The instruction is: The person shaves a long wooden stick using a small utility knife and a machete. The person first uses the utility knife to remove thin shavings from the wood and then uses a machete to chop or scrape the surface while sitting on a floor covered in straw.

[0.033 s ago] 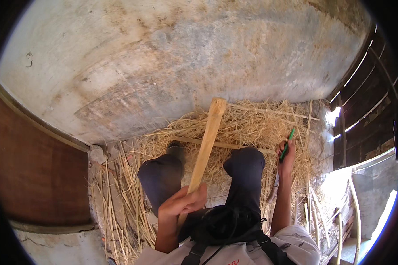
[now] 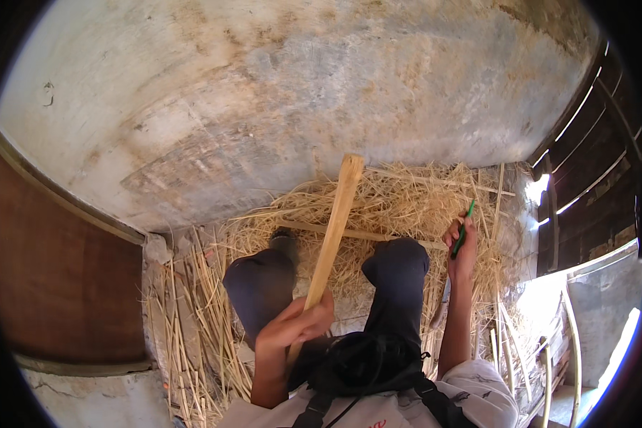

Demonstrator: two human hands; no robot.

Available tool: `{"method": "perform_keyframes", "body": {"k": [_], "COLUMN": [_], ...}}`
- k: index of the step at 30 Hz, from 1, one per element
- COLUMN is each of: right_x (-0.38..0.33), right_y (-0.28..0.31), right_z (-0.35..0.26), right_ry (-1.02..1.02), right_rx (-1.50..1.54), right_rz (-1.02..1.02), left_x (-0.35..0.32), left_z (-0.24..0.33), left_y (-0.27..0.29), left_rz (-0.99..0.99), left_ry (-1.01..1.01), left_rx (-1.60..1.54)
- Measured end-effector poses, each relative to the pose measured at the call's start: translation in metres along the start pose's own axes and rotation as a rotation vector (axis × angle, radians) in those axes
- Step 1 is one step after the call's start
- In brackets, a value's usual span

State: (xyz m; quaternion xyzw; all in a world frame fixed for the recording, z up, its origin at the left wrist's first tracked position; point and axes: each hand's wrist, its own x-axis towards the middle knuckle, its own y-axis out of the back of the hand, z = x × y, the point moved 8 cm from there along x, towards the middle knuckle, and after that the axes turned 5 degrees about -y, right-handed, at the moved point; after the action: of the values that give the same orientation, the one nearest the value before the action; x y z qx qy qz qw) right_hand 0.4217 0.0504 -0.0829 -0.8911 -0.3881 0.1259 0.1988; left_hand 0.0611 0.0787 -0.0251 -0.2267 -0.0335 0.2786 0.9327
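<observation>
My left hand (image 2: pixel 296 324) is closed around the lower end of a long pale wooden stick (image 2: pixel 335 221), which rises up and slightly right between my knees toward the wall. My right hand (image 2: pixel 462 251) is raised at the right over the straw and grips a thin green-handled tool (image 2: pixel 465 230). I cannot tell what the tool's end looks like. My knees in dark trousers (image 2: pixel 260 282) are bent over a pile of dry straw (image 2: pixel 414 196). A second thin stick (image 2: pixel 353 232) lies crosswise on the straw behind the knees.
A stained grey plastered wall (image 2: pixel 299 93) fills the upper view. A brown board (image 2: pixel 57 271) stands at the left. Dark wooden slats (image 2: pixel 599 143) with bright gaps close the right side. Loose straw stalks (image 2: pixel 192 314) lie on the floor at the left. A black harness (image 2: pixel 364 364) hangs at my chest.
</observation>
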Motion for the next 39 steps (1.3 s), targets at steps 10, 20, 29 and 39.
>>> {"method": "perform_keyframes", "body": {"k": [10, 20, 29, 39], "right_x": [-0.053, -0.014, 0.034, 0.047], "right_y": [-0.224, -0.254, -0.227, -0.206], "right_z": [-0.043, -0.056, -0.092, -0.069], "right_ry": [0.234, 0.147, 0.274, 0.138], "right_rx": [-0.256, -0.244, -0.173, -0.195], "right_rz": [-0.489, -0.425, -0.300, -0.314], "left_x": [0.017, -0.025, -0.054, -0.023], "left_z": [0.033, -0.013, -0.042, 0.005], "left_y": [-0.002, 0.025, 0.043, 0.042], "left_rz": [0.527, 0.269, 0.215, 0.463], "left_ry": [-0.128, -0.029, -0.075, -0.152], "left_rx": [0.992, 0.509, 0.331, 0.492]}}
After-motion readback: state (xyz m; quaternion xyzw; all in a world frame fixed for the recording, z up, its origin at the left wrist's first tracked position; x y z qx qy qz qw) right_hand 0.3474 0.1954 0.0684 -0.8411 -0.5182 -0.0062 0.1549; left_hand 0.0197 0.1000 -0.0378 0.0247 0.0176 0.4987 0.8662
